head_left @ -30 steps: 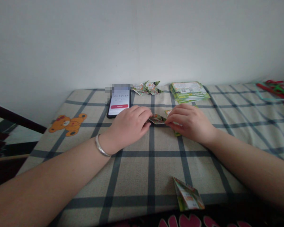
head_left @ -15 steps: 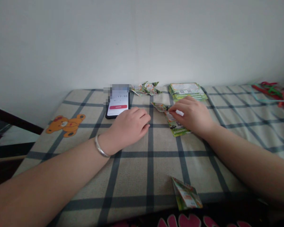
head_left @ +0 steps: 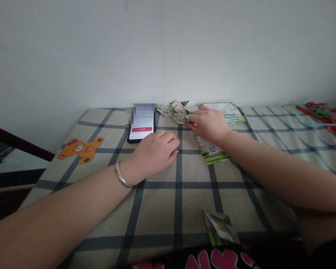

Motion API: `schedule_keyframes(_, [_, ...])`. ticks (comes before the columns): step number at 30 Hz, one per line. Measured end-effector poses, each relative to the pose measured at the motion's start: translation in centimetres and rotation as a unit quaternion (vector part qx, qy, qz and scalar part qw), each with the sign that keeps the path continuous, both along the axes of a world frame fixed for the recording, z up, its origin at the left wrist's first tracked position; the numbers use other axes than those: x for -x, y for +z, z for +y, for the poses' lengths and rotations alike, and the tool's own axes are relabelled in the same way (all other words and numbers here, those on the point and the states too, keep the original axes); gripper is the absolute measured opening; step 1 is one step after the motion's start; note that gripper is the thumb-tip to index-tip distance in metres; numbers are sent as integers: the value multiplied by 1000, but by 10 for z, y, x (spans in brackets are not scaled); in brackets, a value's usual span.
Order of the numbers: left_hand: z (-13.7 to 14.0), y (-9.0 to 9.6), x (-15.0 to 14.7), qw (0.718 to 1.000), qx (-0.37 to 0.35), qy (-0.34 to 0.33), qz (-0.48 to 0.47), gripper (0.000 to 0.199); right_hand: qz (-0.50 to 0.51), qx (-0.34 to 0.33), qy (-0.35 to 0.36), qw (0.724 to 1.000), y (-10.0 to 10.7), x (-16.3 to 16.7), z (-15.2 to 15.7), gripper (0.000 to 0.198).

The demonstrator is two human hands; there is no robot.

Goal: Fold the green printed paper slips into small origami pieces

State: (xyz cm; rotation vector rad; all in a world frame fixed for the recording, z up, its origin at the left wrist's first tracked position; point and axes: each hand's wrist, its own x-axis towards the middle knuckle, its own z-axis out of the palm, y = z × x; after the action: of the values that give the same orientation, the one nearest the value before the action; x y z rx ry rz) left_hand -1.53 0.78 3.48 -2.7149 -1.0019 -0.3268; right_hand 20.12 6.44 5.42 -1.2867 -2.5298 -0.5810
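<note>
My right hand [head_left: 208, 122] pinches the end of a folded paper piece [head_left: 179, 116] printed in green and orange. That piece lies against other folded paper pieces [head_left: 166, 108] near the wall. Under my right wrist is a flat printed leaflet [head_left: 211, 151], partly covered. My left hand [head_left: 158, 153] rests on the cloth with its fingers curled, and nothing shows in it. Just beyond it lies a phone [head_left: 141, 130] with a lit screen. At the table's near edge sits another folded leaflet [head_left: 221, 226], partly raised.
A stack of printed leaflets [head_left: 231, 112] lies by the wall, partly behind my right hand. Red, green and pale blue strips [head_left: 324, 116] are heaped at the far right. A checked cloth [head_left: 156, 209] with a flat bear figure [head_left: 81, 149] covers the table.
My right hand has carried the folded paper piece away from above the flat leaflet, up and left to the other folded pieces. My left hand has stayed in place.
</note>
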Motion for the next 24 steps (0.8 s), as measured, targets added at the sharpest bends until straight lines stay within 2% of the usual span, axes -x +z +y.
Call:
schedule_keyframes(5, [4,4,2,1000,7,0,2,14,-7,15,-12,1000,5,9,17,26])
schedule_keyframes(8, [7,6,2,1000,15,3,12,15,25,36,-19,999,8,8,25,22])
schedule_keyframes(11, [10,7,1,1000,21,5,13,15,85,87,-32,992,9,0,27,29])
schedule_keyframes(16, [16,4,-2,1000,28,1,7,14,126,184,4,975,14,-30,17,29])
schedule_keyframes(19, [18,4,-3,1000,27,-2,3,13,99,248,32,963,18,-49,2,42])
schedule_keyframes(21, [18,5,-3,1000,30,-4,1,13,57,268,63,960,20,-58,-13,60])
schedule_keyframes(24, [18,5,-4,999,32,0,2,13,-5,251,85,964,21,-62,-39,76])
